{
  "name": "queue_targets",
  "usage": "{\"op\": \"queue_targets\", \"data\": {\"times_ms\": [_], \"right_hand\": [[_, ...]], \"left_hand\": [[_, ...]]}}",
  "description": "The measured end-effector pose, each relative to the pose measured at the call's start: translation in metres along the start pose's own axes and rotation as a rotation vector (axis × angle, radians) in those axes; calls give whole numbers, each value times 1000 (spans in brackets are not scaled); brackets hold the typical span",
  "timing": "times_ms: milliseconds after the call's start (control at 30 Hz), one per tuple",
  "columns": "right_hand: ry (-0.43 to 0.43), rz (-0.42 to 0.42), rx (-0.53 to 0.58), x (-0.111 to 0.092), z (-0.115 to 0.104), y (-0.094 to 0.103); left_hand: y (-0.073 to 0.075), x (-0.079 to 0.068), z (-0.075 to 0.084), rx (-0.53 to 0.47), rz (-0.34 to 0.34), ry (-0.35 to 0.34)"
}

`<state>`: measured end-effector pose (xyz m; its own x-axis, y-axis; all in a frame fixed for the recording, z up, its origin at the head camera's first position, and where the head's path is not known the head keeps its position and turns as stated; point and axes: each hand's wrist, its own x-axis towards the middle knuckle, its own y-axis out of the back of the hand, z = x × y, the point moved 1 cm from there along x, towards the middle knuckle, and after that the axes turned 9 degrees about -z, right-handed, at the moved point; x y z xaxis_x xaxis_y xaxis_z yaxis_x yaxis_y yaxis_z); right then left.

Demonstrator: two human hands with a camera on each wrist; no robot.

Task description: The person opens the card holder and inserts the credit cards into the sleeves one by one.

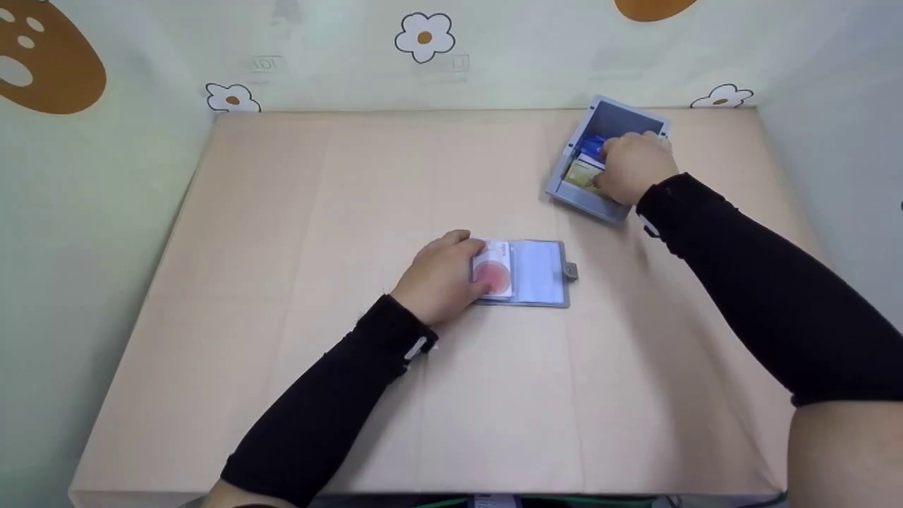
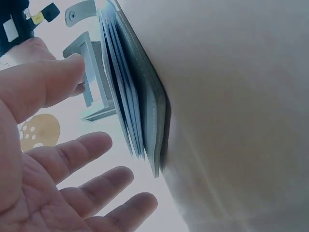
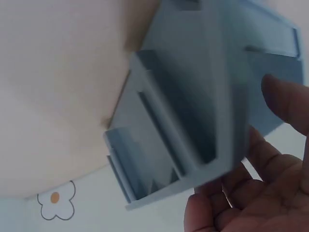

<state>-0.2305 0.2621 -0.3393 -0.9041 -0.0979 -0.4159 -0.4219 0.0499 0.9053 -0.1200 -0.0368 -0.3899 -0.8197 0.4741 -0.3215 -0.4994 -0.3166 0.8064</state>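
A grey card holder (image 1: 540, 271) with clear sleeves and a snap strap lies opened out on the table. A white card with a pink circle (image 1: 494, 271) shows in its left half. My left hand (image 1: 441, 279) rests at that left side, thumb and index finger touching it; its other fingers are spread apart in the left wrist view. At the back right, my right hand (image 1: 638, 169) reaches into a grey box (image 1: 582, 201) holding a yellow card (image 1: 584, 174) and blue cards (image 1: 592, 147). Its thumb and fingers stand apart in the right wrist view, with no card visible between them.
A pale peach cloth covers the table (image 1: 303, 212). Patterned walls with a white flower (image 1: 424, 38) stand behind it and at both sides. The box's far end lies close to the back wall.
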Motion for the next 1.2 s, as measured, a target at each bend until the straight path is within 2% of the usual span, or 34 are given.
{"op": "queue_targets", "data": {"times_ms": [200,500,800,1200], "right_hand": [[-19,-29,-64,13,1,-4],[-34,-57,-134,19,2,-7],[-32,-41,-135,25,2,-11],[-51,-36,-128,23,1,-12]], "left_hand": [[0,1,1,-1,8,-4],[0,1,0,-18,17,-11],[-1,2,-1,-11,19,-12],[-1,3,0,-4,20,-14]]}}
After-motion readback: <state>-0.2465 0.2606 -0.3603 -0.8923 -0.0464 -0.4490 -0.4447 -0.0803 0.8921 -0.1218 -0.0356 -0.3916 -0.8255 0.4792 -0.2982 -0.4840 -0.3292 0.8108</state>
